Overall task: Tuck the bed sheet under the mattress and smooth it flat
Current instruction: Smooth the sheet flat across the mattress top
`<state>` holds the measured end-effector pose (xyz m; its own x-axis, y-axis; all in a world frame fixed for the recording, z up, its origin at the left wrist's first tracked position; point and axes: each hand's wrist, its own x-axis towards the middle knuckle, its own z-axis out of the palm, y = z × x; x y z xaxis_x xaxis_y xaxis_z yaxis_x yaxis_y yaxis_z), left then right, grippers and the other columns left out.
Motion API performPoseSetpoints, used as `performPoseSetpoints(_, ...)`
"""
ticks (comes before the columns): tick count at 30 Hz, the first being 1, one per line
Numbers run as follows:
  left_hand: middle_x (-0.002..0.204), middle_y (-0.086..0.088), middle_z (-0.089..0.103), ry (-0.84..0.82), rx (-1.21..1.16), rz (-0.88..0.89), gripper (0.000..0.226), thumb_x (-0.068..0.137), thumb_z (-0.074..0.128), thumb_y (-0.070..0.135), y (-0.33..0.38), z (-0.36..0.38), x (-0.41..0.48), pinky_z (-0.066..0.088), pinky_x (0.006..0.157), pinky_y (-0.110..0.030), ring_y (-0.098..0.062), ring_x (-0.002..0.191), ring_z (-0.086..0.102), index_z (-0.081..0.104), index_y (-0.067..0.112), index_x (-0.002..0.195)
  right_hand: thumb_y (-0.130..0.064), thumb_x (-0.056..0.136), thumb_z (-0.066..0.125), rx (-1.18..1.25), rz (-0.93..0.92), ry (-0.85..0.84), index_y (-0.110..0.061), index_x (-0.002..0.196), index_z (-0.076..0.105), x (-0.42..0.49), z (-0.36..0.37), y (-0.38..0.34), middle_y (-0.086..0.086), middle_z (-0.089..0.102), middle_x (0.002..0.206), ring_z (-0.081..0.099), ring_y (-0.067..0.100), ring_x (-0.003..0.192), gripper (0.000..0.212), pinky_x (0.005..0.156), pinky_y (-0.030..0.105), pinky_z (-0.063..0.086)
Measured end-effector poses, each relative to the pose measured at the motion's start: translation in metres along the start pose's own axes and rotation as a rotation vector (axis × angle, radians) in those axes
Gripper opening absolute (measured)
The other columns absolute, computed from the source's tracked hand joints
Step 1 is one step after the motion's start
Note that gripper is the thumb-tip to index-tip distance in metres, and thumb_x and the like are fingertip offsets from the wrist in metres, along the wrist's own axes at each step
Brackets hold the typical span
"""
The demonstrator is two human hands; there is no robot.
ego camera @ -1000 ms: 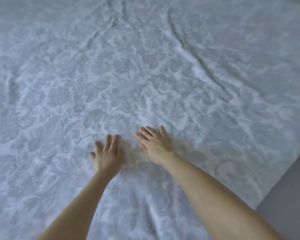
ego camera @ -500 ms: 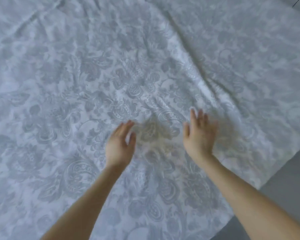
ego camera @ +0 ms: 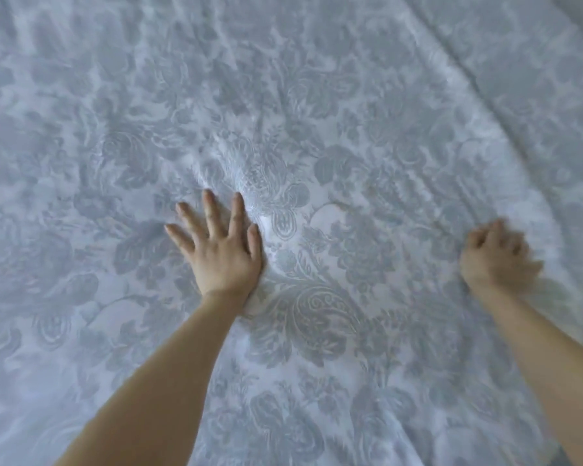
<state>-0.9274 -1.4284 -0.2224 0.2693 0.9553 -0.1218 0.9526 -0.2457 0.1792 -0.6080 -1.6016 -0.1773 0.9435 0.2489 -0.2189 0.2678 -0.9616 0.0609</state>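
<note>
The bed sheet point(ego camera: 317, 95), pale with a grey-blue floral print, is spread over the bed and fills pretty much the whole view. It's not flat yet. There's a long crease point(ego camera: 465, 72) running diagonally in the upper right, and some small ripples point(ego camera: 236, 169) bunched just ahead of the left hand's fingers.

Left hand point(ego camera: 223, 253) is palm down near the middle of the sheet, fingers straight and fanned out, pressing the cloth. Right hand point(ego camera: 495, 253) is well apart from it, over toward the sheet's right edge and also down on the fabric, but it's blurred. The fingers look kinda curled, and honestly I can't tell if it's bunching cloth or just sliding. There's no tucked edge or mattress in view.

What could go wrong, I reckon:
- With one hand pinning the middle while the other drags sideways, the slack could fold into a fresh crease between them instead of running off the edge.
- Too hard a pull to the right might shift the whole sheet, leaving less to tuck on the far side.
- That long crease sits well beyond both hands, so it's easy to miss.
</note>
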Motion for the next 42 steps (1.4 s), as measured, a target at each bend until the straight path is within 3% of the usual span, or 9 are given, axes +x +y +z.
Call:
performPoseSetpoints(2, 0.158, -0.013, 0.013, -0.025, -0.016, 0.008, 0.057, 0.093, 0.021, 0.048, 0.001, -0.002, -0.004, -0.007, 0.11, -0.065, -0.047, 0.141, -0.002, 0.023, 0.032, 0.148, -0.042, 0.096, 0.018, 0.112, -0.223, 0.124, -0.013, 0.15, 0.021, -0.027, 0.0, -0.069, 0.02, 0.02, 0.154, 0.021, 0.04, 0.14, 0.061, 0.113, 0.057, 0.009)
performPoseSetpoints(6, 0.156, -0.008, 0.023, -0.042, -0.087, 0.007, 0.058, 0.091, 0.023, 0.05, -0.005, -0.019, -0.004, 0.003, 0.113, -0.06, -0.042, 0.143, 0.007, 0.03, 0.034, 0.146, -0.045, 0.094, 0.017, 0.105, -1.008, 0.16, -0.021, 0.147, 0.032, -0.079, -0.001, -0.223, 0.013, 0.034, 0.15, 0.031, 0.03, 0.139, 0.06, 0.114, 0.055, 0.008)
performPoseSetpoints(9, 0.15, -0.012, 0.035, 0.105, -0.176, -0.048, 0.062, 0.086, 0.029, 0.048, -0.013, -0.039, 0.032, 0.016, 0.113, -0.056, -0.039, 0.139, 0.026, 0.04, 0.026, 0.142, -0.041, 0.099, 0.025, 0.026, -1.356, 0.137, -0.027, 0.148, 0.027, -0.09, -0.004, -0.314, 0.007, 0.023, 0.156, 0.018, 0.024, 0.145, 0.051, 0.116, 0.054, -0.002)
performPoseSetpoints(12, 0.157, -0.01, 0.016, 0.132, -0.099, -0.266, 0.057, 0.094, 0.028, 0.047, -0.025, -0.058, 0.123, 0.003, 0.115, -0.056, -0.036, 0.144, 0.008, 0.025, 0.031, 0.148, -0.049, 0.099, 0.019, -0.159, -1.549, 0.09, -0.036, 0.149, 0.012, -0.071, 0.001, -0.376, -0.002, 0.007, 0.159, 0.001, 0.017, 0.147, 0.052, 0.114, 0.054, -0.008)
performPoseSetpoints(15, 0.16, -0.005, -0.003, 0.047, 0.016, -0.391, 0.059, 0.093, 0.014, 0.057, -0.007, -0.054, 0.198, -0.004, 0.112, -0.063, -0.04, 0.143, -0.009, 0.006, 0.039, 0.149, -0.061, 0.094, 0.005, -0.184, -1.417, 0.119, -0.038, 0.149, 0.003, 0.022, -0.002, -0.383, -0.006, -0.001, 0.159, -0.005, 0.012, 0.146, 0.059, 0.115, 0.052, -0.008)
performPoseSetpoints(22, 0.16, 0.001, -0.002, 0.085, 0.073, -0.068, 0.054, 0.095, 0.009, 0.054, 0.085, -0.013, 0.231, -0.012, 0.111, -0.061, -0.042, 0.142, -0.014, 0.003, 0.044, 0.147, -0.056, 0.088, 0.003, 0.01, -0.769, 0.251, -0.026, 0.15, 0.02, 0.18, -0.01, -0.316, 0.006, 0.018, 0.157, 0.008, 0.018, 0.146, 0.07, 0.118, 0.046, 0.0)
performPoseSetpoints(33, 0.16, 0.0, 0.004, 0.105, 0.098, -0.06, 0.055, 0.094, 0.007, 0.056, 0.071, -0.018, 0.224, -0.005, 0.113, -0.06, -0.037, 0.144, -0.007, 0.008, 0.044, 0.148, -0.051, 0.095, 0.011, 0.03, -0.581, 0.22, -0.032, 0.15, 0.014, 0.19, -0.014, -0.252, 0.001, 0.008, 0.159, 0.001, 0.019, 0.146, 0.058, 0.116, 0.05, -0.005)
performPoseSetpoints(37, 0.16, 0.001, 0.003, 0.056, 0.069, -0.001, 0.054, 0.094, 0.009, 0.056, 0.119, -0.005, 0.165, -0.006, 0.113, -0.06, -0.035, 0.145, -0.009, 0.007, 0.045, 0.147, -0.051, 0.096, 0.012, 0.054, -0.477, 0.206, -0.032, 0.15, 0.014, 0.212, -0.015, -0.162, 0.001, 0.009, 0.159, 0.002, 0.019, 0.146, 0.057, 0.116, 0.05, -0.002)
performPoseSetpoints(42, 0.16, -0.001, 0.001, -0.035, 0.033, 0.162, 0.053, 0.096, 0.01, 0.052, 0.219, 0.027, 0.044, -0.011, 0.112, -0.06, -0.037, 0.144, -0.013, 0.006, 0.042, 0.148, -0.05, 0.095, 0.006, 0.031, -0.191, 0.125, -0.027, 0.151, 0.013, 0.2, -0.001, 0.041, 0.004, 0.007, 0.159, 0.002, 0.021, 0.146, 0.062, 0.116, 0.051, 0.001)
